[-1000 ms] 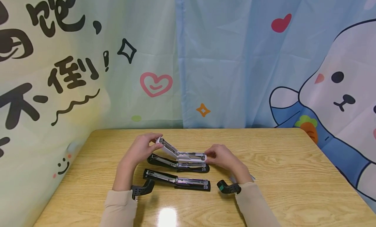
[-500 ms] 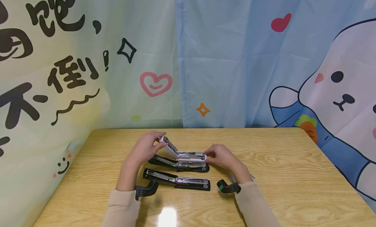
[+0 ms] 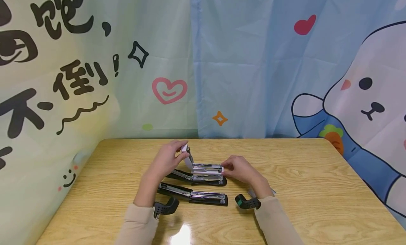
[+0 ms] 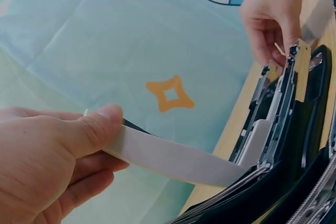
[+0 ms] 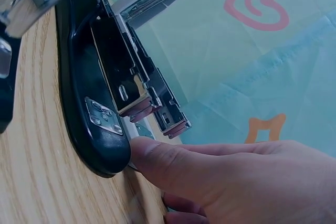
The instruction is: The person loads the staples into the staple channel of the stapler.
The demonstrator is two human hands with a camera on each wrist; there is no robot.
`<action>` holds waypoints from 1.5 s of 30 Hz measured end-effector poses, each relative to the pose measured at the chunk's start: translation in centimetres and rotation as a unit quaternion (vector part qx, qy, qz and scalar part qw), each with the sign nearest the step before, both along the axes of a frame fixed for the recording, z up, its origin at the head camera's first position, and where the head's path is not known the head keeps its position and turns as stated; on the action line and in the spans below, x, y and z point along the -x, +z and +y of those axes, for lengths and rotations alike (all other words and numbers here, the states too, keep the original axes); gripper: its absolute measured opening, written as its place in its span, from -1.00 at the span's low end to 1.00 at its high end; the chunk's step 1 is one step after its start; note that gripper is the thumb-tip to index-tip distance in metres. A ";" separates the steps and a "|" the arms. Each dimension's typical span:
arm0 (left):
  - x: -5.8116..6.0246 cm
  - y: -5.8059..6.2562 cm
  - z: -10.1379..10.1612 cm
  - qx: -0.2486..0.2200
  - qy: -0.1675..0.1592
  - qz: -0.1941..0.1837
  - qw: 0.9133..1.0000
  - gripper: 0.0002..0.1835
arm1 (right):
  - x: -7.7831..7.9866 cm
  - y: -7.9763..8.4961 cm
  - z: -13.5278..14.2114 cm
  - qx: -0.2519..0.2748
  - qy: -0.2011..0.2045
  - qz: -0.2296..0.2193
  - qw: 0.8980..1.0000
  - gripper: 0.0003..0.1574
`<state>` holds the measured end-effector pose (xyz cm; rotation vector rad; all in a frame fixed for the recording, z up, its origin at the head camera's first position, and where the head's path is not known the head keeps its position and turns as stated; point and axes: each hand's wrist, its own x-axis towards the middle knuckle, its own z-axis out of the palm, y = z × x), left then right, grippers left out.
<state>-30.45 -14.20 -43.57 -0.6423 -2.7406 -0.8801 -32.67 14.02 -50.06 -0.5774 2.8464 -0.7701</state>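
Note:
A white stapler (image 3: 207, 172) lies opened at the back of a row of staplers, its top arm raised steeply on the hinge. My left hand (image 3: 168, 159) pinches the tip of that arm; in the left wrist view the thumb presses on the white arm (image 4: 173, 156). At the other end, my right hand (image 3: 240, 170) grips the tip of the white base between thumb and fingers. Right in front lies a black stapler (image 3: 207, 183), spread open, its rounded base (image 5: 86, 140) close beside my right thumb. Another black stapler (image 3: 207, 200), also opened, is nearest to me.
The wooden table (image 3: 317, 188) ends at a printed curtain (image 3: 234, 79) behind the staplers. A small pale object (image 3: 252, 193) shows partly behind my right wrist. Wrist cameras (image 3: 166, 206) sit on both forearms.
My left hand has moved right and slightly up, swinging the white stapler's top arm from a shallow slant to nearly upright. My right hand has stayed at the base.

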 end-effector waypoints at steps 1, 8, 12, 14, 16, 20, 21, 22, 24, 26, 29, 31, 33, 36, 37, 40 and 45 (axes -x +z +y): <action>0.0 -0.1 0.1 -0.001 0.000 0.002 1.000 -0.48 | 0.0 0.0 0.0 0.000 0.000 0.000 1.000 -0.57; 0.1 -0.4 0.9 -0.013 0.009 0.003 1.000 -0.48 | 0.0 -0.2 -0.1 -0.005 -0.001 0.005 1.000 -0.57; 0.1 -0.6 1.6 -0.020 0.003 0.013 1.000 -0.49 | -0.1 0.0 -0.1 0.002 0.000 0.001 1.000 -0.57; 0.1 -0.6 1.8 -0.023 0.001 0.021 1.000 -0.51 | -0.1 0.0 -0.1 0.006 0.000 -0.001 1.000 -0.57; 0.1 -0.7 2.1 -0.021 0.001 0.023 1.000 -0.51 | -0.1 0.1 -0.1 0.007 -0.001 -0.002 1.000 -0.57; 0.1 -0.8 2.6 -0.021 -0.002 0.020 1.000 -0.50 | -0.1 0.1 0.0 0.012 -0.002 -0.004 1.000 -0.57; 0.1 -0.9 2.7 -0.022 -0.003 0.020 1.000 -0.50 | -0.1 0.1 0.0 0.012 -0.001 -0.005 1.000 -0.57; 0.0 -0.9 2.9 -0.023 -0.004 0.021 1.000 -0.50 | -0.1 0.1 0.0 0.013 -0.001 -0.006 1.000 -0.57; 0.0 -1.0 3.1 -0.026 -0.009 0.025 0.999 -0.50 | -0.1 0.1 0.0 0.013 -0.001 -0.007 1.000 -0.57; 0.0 -1.1 3.3 -0.026 -0.010 0.027 0.999 -0.50 | -0.1 0.1 0.0 0.012 -0.001 -0.007 1.000 -0.58; 0.1 -1.4 3.5 -0.024 -0.009 0.024 0.999 -0.50 | -0.2 0.2 0.0 0.014 0.003 -0.004 1.000 -0.58; 0.1 -1.6 3.7 -0.025 -0.008 0.013 1.000 -0.51 | -0.2 0.2 0.0 0.016 0.005 -0.003 1.000 -0.59; 0.2 -1.7 3.9 -0.024 -0.008 0.006 1.000 -0.52 | -0.2 0.1 0.1 0.016 0.007 -0.002 1.000 -0.59; 0.1 -1.9 4.1 -0.023 -0.009 -0.001 1.000 -0.55 | -0.1 0.0 0.0 0.016 0.006 -0.006 1.000 -0.59; 0.1 -2.0 4.2 -0.018 -0.010 -0.002 1.000 -0.57 | -0.1 0.0 0.0 0.017 0.005 -0.008 1.000 -0.60; -0.1 -2.2 4.6 -0.008 -0.011 -0.003 1.000 -0.58 | 0.0 0.0 -0.1 0.018 0.004 -0.010 1.000 -0.60; -0.3 -2.4 5.4 0.008 -0.007 0.009 1.000 -0.57 | -0.1 0.0 0.0 0.017 0.007 -0.002 1.000 -0.61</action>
